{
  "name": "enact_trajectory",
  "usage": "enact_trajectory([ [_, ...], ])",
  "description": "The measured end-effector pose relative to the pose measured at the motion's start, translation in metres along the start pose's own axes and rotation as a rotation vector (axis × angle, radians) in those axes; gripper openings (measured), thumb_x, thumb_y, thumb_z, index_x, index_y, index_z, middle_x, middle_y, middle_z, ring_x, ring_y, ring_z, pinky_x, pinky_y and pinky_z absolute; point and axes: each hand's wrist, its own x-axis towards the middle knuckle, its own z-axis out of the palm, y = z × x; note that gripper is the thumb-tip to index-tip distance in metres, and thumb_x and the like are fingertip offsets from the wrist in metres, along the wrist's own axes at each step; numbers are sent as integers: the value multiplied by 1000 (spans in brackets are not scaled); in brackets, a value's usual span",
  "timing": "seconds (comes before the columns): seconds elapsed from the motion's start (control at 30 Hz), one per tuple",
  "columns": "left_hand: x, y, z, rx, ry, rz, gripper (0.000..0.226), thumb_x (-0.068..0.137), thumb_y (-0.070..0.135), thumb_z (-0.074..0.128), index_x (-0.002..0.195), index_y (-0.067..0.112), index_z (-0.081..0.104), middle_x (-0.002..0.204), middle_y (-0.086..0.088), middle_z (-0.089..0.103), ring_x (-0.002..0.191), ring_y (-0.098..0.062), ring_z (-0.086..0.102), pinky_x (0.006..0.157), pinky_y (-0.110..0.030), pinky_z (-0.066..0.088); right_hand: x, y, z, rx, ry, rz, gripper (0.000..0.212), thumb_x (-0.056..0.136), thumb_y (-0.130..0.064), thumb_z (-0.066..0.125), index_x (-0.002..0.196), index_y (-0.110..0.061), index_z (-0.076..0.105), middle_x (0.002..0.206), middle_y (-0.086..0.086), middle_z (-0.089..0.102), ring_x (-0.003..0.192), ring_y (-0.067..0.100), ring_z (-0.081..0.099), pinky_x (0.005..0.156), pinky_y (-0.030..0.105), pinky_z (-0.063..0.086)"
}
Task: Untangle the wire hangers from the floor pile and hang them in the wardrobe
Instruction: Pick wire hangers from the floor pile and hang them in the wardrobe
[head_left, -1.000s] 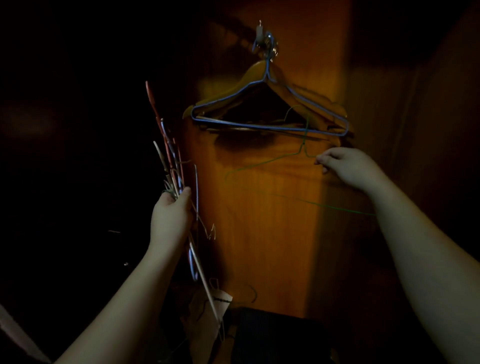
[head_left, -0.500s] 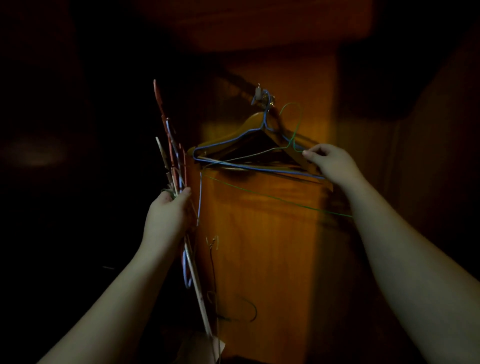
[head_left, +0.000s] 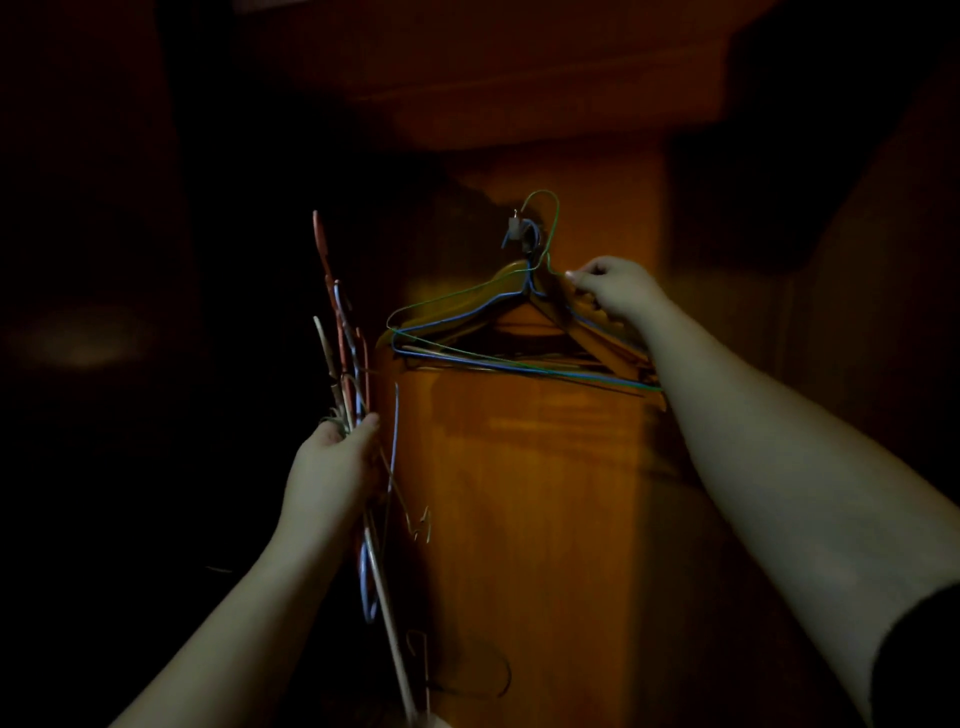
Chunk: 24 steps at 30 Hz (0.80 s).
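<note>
Green hanger (head_left: 470, 304) is up at the wall hook (head_left: 519, 231), its curved top sitting just above and to the right of the peg, not clearly seated yet. Right hand (head_left: 615, 291) pinches it by the shoulder, right next to the neck. Blue hanger (head_left: 467, 358) and wooden hanger (head_left: 597, 332) already hang there. Left hand (head_left: 330, 467) grips the bundle of hangers (head_left: 348, 358), held upright beside the wardrobe panel (head_left: 519, 519). So: hanging step, w/ more to go. Next, I'd say, drop the top over the peg, let go, then pull another from the bundle.
</note>
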Motion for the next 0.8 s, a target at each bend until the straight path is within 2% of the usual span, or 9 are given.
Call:
enact_trajectory([
  [0.23,-3,-1,-3,5,-18,-17,19,101,23,54,85,12,52,56,2,43,40,-10,39,46,-28,33,4,-2,17,-1,-71,-5,22,93,-33,63,100,-13,65,80,-4,58,72,12,50,56,26,35],
  [0.4,-4,-3,-7,42,-15,-18,20,99,25,56,85,12,54,58,-1,45,41,-11,42,45,-28,36,5,5,21,-105,-79,-18,16,95,-35,60,97,-19,61,96,0,58,89,16,51,67,29,36],
  [0.6,2,-5,-11,64,-13,-12,23,98,27,58,83,11,52,59,-3,44,43,-15,41,48,-29,36,9,7,26,-213,23,-5,23,94,-38,59,102,-17,61,91,0,59,83,18,53,56,27,34],
  [0.8,0,-3,-11,65,-25,1,22,98,27,58,85,11,53,60,-4,44,44,-15,42,49,-29,36,13,4,27,-340,59,23,22,94,-40,59,97,-19,57,92,3,58,84,21,53,60,29,35],
])
